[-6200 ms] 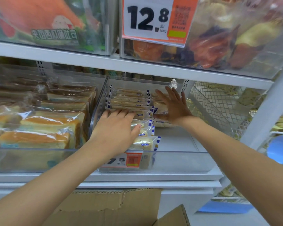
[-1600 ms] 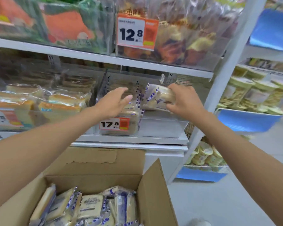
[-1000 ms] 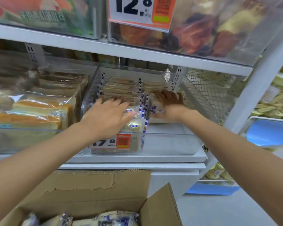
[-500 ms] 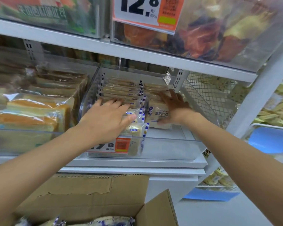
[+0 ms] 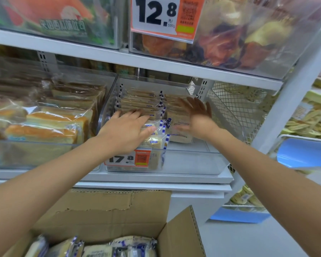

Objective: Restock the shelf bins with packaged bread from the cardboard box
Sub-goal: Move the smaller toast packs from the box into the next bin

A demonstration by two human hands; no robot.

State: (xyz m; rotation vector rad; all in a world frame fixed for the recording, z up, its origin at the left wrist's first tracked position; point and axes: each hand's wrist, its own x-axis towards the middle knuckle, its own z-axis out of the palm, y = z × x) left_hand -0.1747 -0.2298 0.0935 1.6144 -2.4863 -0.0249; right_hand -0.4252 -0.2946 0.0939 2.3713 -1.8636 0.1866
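Note:
A clear plastic shelf bin (image 5: 193, 162) with a 17.8 price tag holds two rows of packaged bread with blue-striped wrappers. My left hand (image 5: 126, 130) lies flat, fingers spread, on the left row of packs (image 5: 141, 102). My right hand (image 5: 196, 114), blurred and with fingers apart, is against the right row, just behind a bread pack (image 5: 180, 130) that stands at the front of that row; it grips nothing. Below, the open cardboard box (image 5: 104, 208) shows several more bread packs (image 5: 122, 247) at its bottom.
A bin of larger sliced loaves (image 5: 44, 127) stands to the left. A wire mesh divider (image 5: 233, 108) borders the bin on the right. The shelf above (image 5: 156, 62) carries bins with a 12.8 tag. A white upright post (image 5: 293, 86) and blue trays (image 5: 304, 153) are at the right.
My right hand set a bread pack into the right row and has now let go, lifting off with fingers spread. My left hand stayed pressed on the left row.

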